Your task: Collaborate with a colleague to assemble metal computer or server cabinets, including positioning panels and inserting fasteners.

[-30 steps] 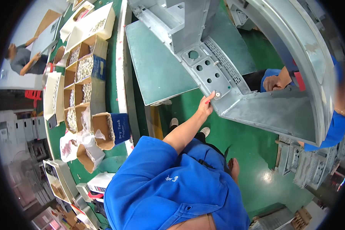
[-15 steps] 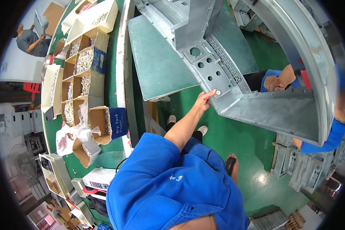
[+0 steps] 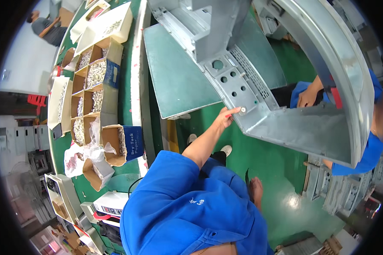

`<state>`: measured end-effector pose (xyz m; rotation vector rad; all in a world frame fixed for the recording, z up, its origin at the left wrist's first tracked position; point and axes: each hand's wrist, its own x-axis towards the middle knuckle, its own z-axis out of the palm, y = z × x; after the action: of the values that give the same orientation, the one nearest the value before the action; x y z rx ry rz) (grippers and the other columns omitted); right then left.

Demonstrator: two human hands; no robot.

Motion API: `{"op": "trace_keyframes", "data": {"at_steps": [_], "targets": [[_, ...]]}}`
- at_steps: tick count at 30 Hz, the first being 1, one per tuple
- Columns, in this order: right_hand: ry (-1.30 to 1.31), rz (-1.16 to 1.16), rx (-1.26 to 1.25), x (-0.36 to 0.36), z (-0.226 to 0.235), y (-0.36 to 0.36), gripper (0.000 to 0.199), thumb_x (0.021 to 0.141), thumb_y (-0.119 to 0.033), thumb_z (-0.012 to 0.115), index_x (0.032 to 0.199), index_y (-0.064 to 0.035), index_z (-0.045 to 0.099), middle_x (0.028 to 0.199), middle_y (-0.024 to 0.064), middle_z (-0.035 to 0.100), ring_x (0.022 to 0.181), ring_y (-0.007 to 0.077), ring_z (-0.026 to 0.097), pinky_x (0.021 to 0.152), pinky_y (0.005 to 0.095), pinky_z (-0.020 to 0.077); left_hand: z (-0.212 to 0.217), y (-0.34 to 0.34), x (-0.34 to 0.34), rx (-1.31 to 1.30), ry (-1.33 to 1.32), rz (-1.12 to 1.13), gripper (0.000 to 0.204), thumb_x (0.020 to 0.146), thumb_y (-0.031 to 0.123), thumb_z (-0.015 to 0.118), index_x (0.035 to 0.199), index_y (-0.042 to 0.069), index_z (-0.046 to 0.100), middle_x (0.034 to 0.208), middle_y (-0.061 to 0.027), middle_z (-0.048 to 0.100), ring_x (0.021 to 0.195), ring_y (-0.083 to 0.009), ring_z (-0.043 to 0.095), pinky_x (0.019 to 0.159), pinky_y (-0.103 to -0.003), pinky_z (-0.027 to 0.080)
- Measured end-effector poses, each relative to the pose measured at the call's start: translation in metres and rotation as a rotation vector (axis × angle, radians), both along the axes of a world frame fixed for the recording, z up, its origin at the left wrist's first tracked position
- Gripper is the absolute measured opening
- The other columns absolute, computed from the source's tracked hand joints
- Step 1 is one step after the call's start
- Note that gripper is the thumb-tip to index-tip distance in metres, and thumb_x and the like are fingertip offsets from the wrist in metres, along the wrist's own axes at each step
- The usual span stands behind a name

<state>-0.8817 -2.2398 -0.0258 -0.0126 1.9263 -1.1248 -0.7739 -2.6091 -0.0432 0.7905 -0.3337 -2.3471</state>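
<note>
My left hand (image 3: 226, 116) comes up from the blue sleeve and grips the edge of a large grey metal housing (image 3: 310, 127). A bit of red shows at the finger, beside a small round fitting (image 3: 243, 109) on the housing's corner. Next to that corner runs a flat panel (image 3: 225, 74) with several round holes and a slotted strip. The housing stands tilted, partly over a green tabletop (image 3: 178, 72). My right hand is out of view. Behind the housing, another person's hand (image 3: 307, 97) hangs by a blue garment.
A green workbench on the left holds divided cardboard bins (image 3: 95, 72) of small pale parts, a blue box (image 3: 132, 142), plastic bags (image 3: 78, 157) and a white device (image 3: 110, 203). Metal frames (image 3: 340, 187) are stacked at the right. A co-worker (image 3: 49, 27) stands far left.
My view has shifted slightly. My left hand keeps its grip on the housing's edge. The other person's hand behind the housing has changed its pose and hangs a little lower in the picture.
</note>
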Motion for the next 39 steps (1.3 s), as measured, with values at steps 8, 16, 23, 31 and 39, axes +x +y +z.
{"op": "trace_keyframes", "data": {"at_steps": [8,16,23,31,39], "targets": [[-0.217,-0.108,0.031,0.005,-0.018,0.014,0.037,0.082,-0.023,0.048,0.112,-0.0007,0.044,0.104,0.0143,0.051,0.090,0.0216,0.052,0.075,0.0304,0.0426,0.010,-0.004,0.004,-0.007,0.022,-0.047,0.046,0.065,0.007,0.068,0.105,-0.001,0.048,0.099,-0.0099,0.056,0.089,-0.0197,0.056,0.081,-0.033,0.044],[0.220,0.256,0.069,0.000,-0.023,0.008,0.029,0.081,-0.018,0.048,0.104,-0.0001,0.054,0.097,0.0106,0.056,0.087,0.0183,0.053,0.078,0.0260,0.0406,0.011,-0.004,0.001,-0.044,0.038,-0.059,0.049,0.063,0.008,0.069,0.106,0.000,0.048,0.101,-0.0094,0.055,0.096,-0.0179,0.052,0.086,-0.030,0.039],[0.109,0.228,0.073,0.013,-0.022,-0.007,0.028,0.081,-0.016,0.047,0.103,0.0002,0.054,0.097,0.0098,0.057,0.086,0.0174,0.053,0.077,0.0256,0.0406,0.005,-0.007,0.007,-0.035,0.073,-0.042,0.047,0.063,0.007,0.068,0.105,0.001,0.049,0.099,-0.0083,0.056,0.096,-0.0174,0.052,0.085,-0.029,0.039],[0.153,0.261,0.043,0.028,-0.016,-0.013,0.027,0.081,-0.014,0.047,0.102,0.0006,0.055,0.096,0.0090,0.057,0.086,0.0164,0.053,0.077,0.0251,0.0406,0.014,-0.004,0.008,-0.005,0.106,-0.001,0.045,0.063,0.004,0.068,0.103,-0.001,0.049,0.096,-0.0101,0.057,0.089,-0.0183,0.056,0.081,-0.028,0.044],[0.374,0.532,-0.010,0.031,-0.046,0.012,0.025,0.082,-0.012,0.045,0.101,0.0015,0.055,0.092,0.0079,0.057,0.082,0.0156,0.053,0.074,0.0247,0.0423,0.009,-0.002,0.003,0.004,0.000,-0.006,0.047,0.062,0.009,0.071,0.102,-0.001,0.049,0.094,-0.0091,0.057,0.085,-0.0167,0.056,0.076,-0.026,0.044]]}}
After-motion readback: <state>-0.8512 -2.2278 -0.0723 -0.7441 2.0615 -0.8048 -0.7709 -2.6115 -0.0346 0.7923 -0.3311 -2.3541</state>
